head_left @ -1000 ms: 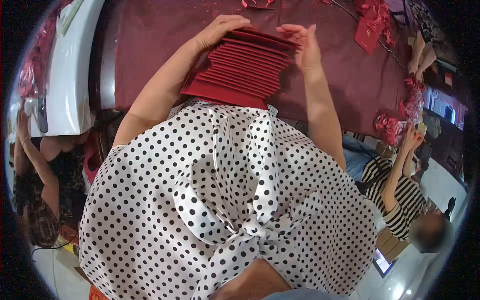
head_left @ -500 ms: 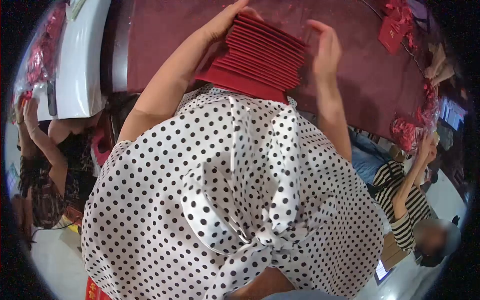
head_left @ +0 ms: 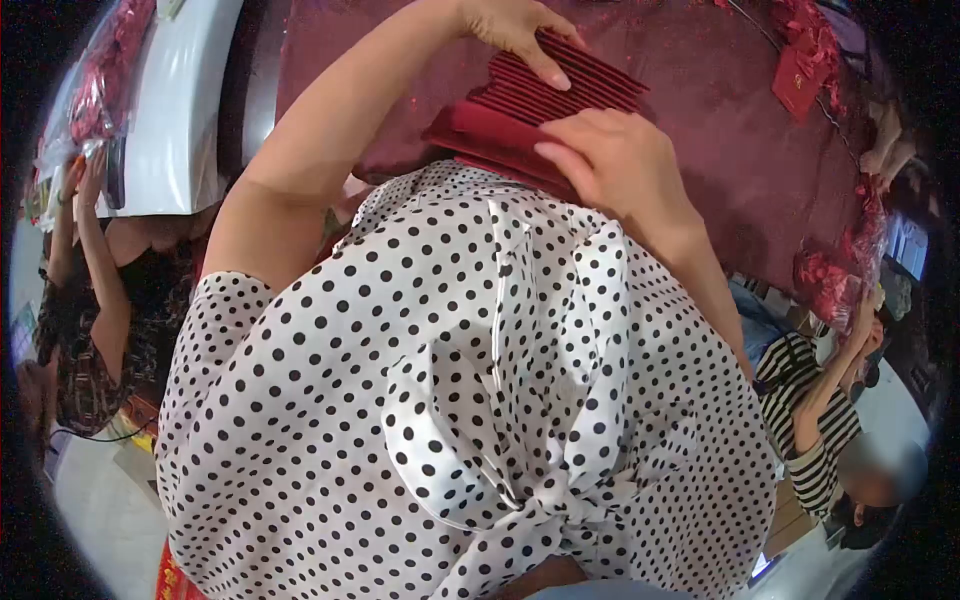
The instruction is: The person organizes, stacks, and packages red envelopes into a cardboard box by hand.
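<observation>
A fanned, overlapping stack of red envelopes [head_left: 510,90] lies on the dark red tabletop in front of my body, with a wider red flap along its near side. My left hand [head_left: 515,30] grips the far left part of the stack, its thumb pressed on top of the layered edges. Across the right near side lies my right hand [head_left: 625,165], thumb and fingers closed on the envelopes there. Its palm hides the stack's right end, so how many layers it holds cannot be told.
The dark red table [head_left: 740,170] spreads ahead. A red packet with gold print [head_left: 797,85] lies at the right, near red wrapped bundles [head_left: 825,275]. On the left stands a white curved surface [head_left: 180,120] beside red items in clear plastic [head_left: 100,90]. People work at both sides.
My right hand has come down from the right onto the stack's near side. My left hand has moved right, its thumb now on top of the envelopes.
</observation>
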{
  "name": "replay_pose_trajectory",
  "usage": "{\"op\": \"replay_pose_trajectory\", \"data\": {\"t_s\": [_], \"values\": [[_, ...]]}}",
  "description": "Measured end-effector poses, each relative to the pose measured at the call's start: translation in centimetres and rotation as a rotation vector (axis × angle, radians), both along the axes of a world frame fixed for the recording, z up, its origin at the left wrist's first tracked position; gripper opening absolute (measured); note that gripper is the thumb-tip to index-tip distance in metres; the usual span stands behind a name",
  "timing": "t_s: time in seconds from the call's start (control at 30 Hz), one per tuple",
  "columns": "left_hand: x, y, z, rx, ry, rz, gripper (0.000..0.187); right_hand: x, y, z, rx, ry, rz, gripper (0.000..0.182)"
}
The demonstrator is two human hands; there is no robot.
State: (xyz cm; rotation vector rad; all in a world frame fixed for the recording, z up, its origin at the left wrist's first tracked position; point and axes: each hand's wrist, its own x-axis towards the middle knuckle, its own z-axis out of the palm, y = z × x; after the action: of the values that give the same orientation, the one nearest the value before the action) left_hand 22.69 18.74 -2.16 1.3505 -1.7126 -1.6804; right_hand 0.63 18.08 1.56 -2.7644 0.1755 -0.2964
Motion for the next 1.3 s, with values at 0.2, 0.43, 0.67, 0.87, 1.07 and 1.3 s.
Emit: {"op": "replay_pose_trajectory", "data": {"t_s": [0.2,0.43,0.67,0.87,1.07,1.3], "values": [[-1.1,-0.4,-0.1,0.086,0.131,0.072,0.063,-1.3,1.0,2.2,0.064,-0.099,-0.090,0.012],[-1.2,-0.1,-0.4,-0.039,0.153,-0.001,0.051,-2.2,-1.5,8.2,-0.202,-0.609,-0.448,0.022],[0.1,-1.9,-9.6,0.195,0.769,0.556,0.034,0.0,-13.4,-3.8,-0.079,-0.036,-0.526,0.023],[-2.3,-2.0,-8.4,-0.672,0.196,0.982,0.039,1.2,-12.1,-5.2,0.320,0.124,-0.206,0.028],[-1.0,-0.7,-12.4,-0.810,0.177,0.466,0.031,1.0,-5.3,1.9,0.055,-0.109,0.093,0.040],[-0.6,-2.9,-11.3,-0.388,0.263,0.302,0.032,1.2,-0.2,-0.8,-0.012,0.085,0.164,0.017]]}}
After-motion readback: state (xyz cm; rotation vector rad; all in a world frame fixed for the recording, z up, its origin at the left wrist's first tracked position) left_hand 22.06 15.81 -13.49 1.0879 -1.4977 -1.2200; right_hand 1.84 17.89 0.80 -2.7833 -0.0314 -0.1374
